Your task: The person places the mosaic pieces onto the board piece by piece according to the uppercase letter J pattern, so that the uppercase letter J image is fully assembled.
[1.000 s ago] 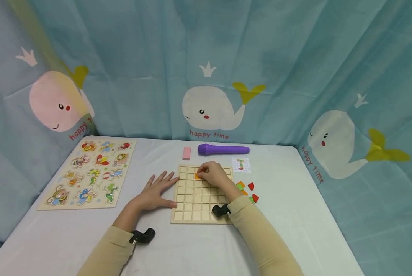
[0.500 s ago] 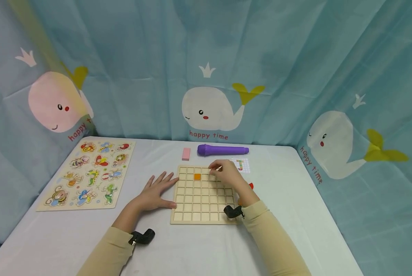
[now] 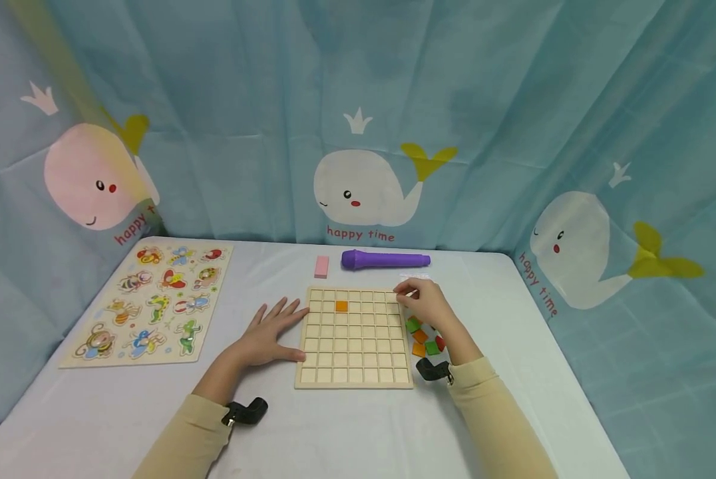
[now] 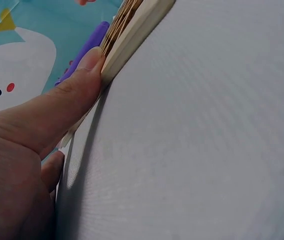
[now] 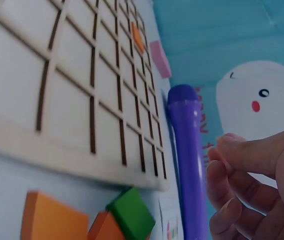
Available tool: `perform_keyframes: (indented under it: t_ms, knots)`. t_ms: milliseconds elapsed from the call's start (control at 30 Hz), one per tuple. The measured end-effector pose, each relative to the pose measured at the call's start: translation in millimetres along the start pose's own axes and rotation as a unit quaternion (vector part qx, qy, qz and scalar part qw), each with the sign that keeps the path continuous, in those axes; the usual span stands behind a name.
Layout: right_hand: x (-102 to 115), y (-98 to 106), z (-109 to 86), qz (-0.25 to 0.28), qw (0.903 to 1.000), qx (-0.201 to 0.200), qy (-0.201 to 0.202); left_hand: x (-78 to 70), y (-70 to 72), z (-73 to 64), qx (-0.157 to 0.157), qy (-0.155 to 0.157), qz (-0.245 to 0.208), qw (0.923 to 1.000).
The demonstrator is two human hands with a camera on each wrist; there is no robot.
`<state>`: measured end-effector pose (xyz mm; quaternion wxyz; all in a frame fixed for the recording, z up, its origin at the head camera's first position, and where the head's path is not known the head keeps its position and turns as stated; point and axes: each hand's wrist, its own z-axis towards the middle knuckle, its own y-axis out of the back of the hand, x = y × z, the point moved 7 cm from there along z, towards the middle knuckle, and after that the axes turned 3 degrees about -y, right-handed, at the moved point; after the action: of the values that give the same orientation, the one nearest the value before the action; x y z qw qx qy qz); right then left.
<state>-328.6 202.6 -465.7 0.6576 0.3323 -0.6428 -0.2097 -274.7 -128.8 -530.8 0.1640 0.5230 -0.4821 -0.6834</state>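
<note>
The right hand point(image 3: 428, 304) has let go — the orange tile point(image 3: 341, 306) sits in the board point(image 3: 355, 344), so one square is full.
That hand is now near the far right corner, fingers loosely curled; only the right wrist view clearly shows them empty. The left hand point(image 3: 263, 339) — fingers apart — touches the left edge.

Orange tile point(image 3: 341, 306), pale grid-patterned board point(image 3: 355, 360)
</note>
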Motion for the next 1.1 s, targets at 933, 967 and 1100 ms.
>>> perform_keyframes:
  t_ms: [933, 967, 1100]
  knots:
    - [-54, 5, -61.9, -0.104, 0.9883, -0.028, -0.108, -5.5, 2.4, -1.5, 0.0, -0.003, -0.002, 1.0]
    - [-55, 5, -62.2, -0.113, 0.9865, -0.026, -0.116, -4.9, 2.1, -1.6, 0.0, -0.003, 0.001, 1.0]
    - [-56, 4, -61.8, -0.121, 0.9822, -0.025, -0.141, -3.7, 1.6, -1.6, -0.002, -0.003, 0.006, 1.0]
